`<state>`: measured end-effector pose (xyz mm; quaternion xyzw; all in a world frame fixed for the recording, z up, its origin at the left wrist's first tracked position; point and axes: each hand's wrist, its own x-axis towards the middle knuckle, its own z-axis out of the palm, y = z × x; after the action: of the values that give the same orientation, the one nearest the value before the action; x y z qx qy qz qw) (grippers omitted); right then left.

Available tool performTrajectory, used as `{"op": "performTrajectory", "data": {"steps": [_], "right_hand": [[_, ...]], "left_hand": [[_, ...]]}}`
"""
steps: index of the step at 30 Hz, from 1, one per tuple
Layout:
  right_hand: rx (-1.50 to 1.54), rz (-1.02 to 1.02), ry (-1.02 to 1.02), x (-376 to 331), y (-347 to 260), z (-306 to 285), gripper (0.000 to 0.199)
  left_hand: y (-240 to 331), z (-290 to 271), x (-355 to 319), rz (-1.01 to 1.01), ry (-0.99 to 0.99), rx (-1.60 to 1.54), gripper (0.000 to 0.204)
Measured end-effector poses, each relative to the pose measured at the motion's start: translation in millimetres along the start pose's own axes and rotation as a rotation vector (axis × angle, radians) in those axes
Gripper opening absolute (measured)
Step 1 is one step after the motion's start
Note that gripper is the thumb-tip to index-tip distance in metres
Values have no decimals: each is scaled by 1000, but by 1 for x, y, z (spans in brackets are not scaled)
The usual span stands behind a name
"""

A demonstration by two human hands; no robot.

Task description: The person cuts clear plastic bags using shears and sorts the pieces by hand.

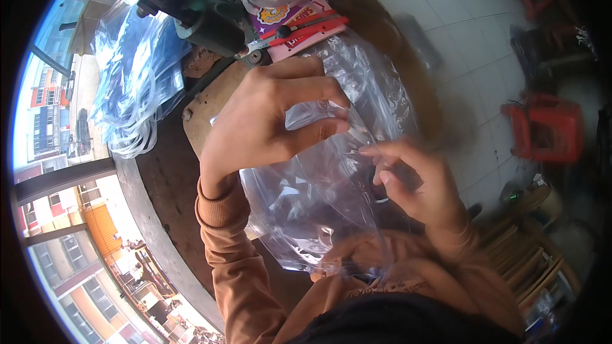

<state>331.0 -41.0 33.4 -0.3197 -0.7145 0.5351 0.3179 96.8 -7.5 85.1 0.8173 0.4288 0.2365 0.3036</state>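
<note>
A large clear plastic bag (299, 197) spreads across my lap and the work surface. My left hand (268, 114) is above its upper part, thumb and fingers curled together at the bag's edge in a pinch. Lower and to the right, my right hand (421, 181) has its index finger and thumb at the same edge, its other fingers bent. The film between the two hands hangs loosely, with creases and glare. Just what lies between the left fingertips is partly hidden.
A dark green metal machine (210, 25) stands at the upper left. Beside it lie a red-handled tool (306, 30) and a purple and pink packet (274, 16). A bundle of clear bags with white cords (137, 108) hangs at left. Red stools (545, 127) stand on the tiled floor.
</note>
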Motion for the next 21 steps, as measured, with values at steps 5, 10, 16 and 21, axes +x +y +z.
{"op": "performTrajectory", "data": {"steps": [5,10,16,21], "right_hand": [[176,-8,123,20,-1,5,23],[327,37,189,24,-3,9,13],[317,148,151,19,-5,10,11],[179,189,-17,3,-4,6,11]], "left_hand": [[12,7,-3,-84,65,-30,17],[12,8,-6,-88,80,-128,17],[11,10,-10,-196,118,-260,11],[2,0,-18,-338,-9,-436,13]]}}
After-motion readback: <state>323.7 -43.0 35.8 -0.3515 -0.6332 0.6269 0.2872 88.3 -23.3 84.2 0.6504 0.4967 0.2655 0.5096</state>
